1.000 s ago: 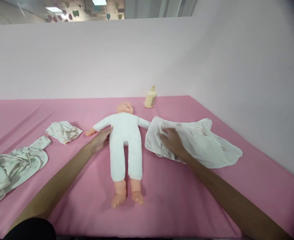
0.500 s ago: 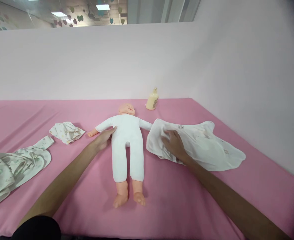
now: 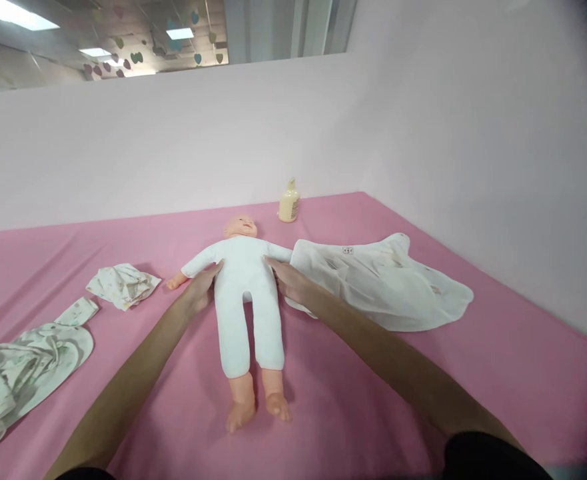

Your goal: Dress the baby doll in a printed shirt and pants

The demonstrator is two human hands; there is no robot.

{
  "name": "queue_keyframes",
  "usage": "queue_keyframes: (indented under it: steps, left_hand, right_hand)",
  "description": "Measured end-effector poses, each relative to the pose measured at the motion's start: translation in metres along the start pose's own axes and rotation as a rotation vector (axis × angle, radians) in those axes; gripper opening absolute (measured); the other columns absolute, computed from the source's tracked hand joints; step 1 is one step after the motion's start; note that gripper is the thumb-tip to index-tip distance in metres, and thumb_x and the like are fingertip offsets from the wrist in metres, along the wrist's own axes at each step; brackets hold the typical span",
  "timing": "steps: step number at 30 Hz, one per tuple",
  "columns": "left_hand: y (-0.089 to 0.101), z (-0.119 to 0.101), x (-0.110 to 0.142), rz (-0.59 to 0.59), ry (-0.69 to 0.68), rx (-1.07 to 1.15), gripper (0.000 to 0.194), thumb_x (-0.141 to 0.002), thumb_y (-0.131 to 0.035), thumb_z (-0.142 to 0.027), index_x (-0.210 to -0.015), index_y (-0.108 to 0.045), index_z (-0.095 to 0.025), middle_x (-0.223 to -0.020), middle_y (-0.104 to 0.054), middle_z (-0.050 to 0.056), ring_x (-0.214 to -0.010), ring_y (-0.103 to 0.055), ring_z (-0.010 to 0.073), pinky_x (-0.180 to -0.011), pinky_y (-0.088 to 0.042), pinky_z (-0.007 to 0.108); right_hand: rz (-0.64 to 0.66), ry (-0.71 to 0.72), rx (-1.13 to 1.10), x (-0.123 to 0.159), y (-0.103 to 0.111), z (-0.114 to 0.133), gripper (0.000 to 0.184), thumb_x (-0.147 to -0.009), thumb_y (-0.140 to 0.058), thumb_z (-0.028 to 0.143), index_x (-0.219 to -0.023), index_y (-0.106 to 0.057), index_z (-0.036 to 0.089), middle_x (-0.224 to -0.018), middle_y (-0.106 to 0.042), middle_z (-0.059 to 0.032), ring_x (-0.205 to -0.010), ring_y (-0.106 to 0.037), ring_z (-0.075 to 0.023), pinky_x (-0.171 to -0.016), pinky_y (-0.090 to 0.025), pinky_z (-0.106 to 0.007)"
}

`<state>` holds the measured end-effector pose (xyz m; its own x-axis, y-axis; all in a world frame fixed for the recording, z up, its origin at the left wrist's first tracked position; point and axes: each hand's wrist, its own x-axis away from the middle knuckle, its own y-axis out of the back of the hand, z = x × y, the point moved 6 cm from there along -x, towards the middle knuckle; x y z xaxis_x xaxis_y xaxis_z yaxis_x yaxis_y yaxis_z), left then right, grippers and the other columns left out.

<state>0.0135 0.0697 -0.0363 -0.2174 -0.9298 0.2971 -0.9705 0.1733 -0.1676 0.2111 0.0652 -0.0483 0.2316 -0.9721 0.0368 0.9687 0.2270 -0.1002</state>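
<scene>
A baby doll (image 3: 246, 267) with a white cloth body lies on its back on the pink sheet, head toward the wall. At its torso on the left side, my left hand (image 3: 204, 287) has its thumb on the front, the other fingers largely hidden by the doll's side. Opposite it, my right hand (image 3: 289, 279) grips the other side of the torso in the same way, thumb on the chest. Right beside this hand a white baby garment (image 3: 393, 287) is spread out, overlapping the end of the doll's arm.
A cream pump bottle (image 3: 289, 202) stands behind the doll near the white wall (image 3: 173, 147). To the left lie a crumpled printed cloth (image 3: 123, 285) and a larger leaf-print garment (image 3: 38, 363). The pink sheet (image 3: 353, 413) covers the whole surface.
My right hand has left the white garment and moved left onto the doll's side. My left hand stays at the doll's torso. The view has shifted slightly.
</scene>
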Motion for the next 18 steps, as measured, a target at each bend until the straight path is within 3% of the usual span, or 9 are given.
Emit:
queue_keyframes:
  steps: [4, 10, 18]
  left_hand:
    - [-0.003, 0.001, -0.001, 0.049, -0.038, -0.032, 0.054, -0.080, -0.066, -0.058, -0.114, -0.067, -0.016, -0.111, -0.073, 0.015, -0.121, -0.059, 0.0361, -0.093, -0.052, 0.038]
    - [-0.005, 0.006, -0.003, 0.086, -0.087, -0.085, 0.074, -0.071, -0.060, -0.076, -0.123, -0.065, -0.023, -0.118, -0.071, 0.017, -0.123, -0.060, 0.0364, -0.098, -0.054, 0.041]
    - [-0.006, 0.006, 0.005, 0.098, -0.070, -0.047, 0.078, -0.073, -0.059, -0.076, -0.124, -0.064, -0.019, -0.113, -0.073, 0.015, -0.119, -0.062, 0.0365, -0.097, -0.053, 0.041]
  right_hand:
    - [0.060, -0.016, -0.151, -0.022, -0.007, -0.009, 0.073, -0.067, -0.062, 0.079, -0.118, -0.071, 0.028, -0.112, -0.072, -0.0169, -0.106, -0.066, -0.0385, -0.082, -0.056, -0.052]
    - [0.128, -0.032, -0.176, -0.028, -0.026, -0.008, 0.075, -0.065, -0.062, 0.080, -0.116, -0.073, 0.026, -0.117, -0.070, -0.0194, -0.102, -0.069, -0.0394, -0.079, -0.057, -0.053]
    - [0.113, -0.087, -0.240, -0.032, -0.031, -0.014, 0.071, -0.067, -0.069, 0.073, -0.116, -0.071, 0.022, -0.112, -0.072, -0.0179, -0.107, -0.067, -0.0368, -0.085, -0.056, -0.050]
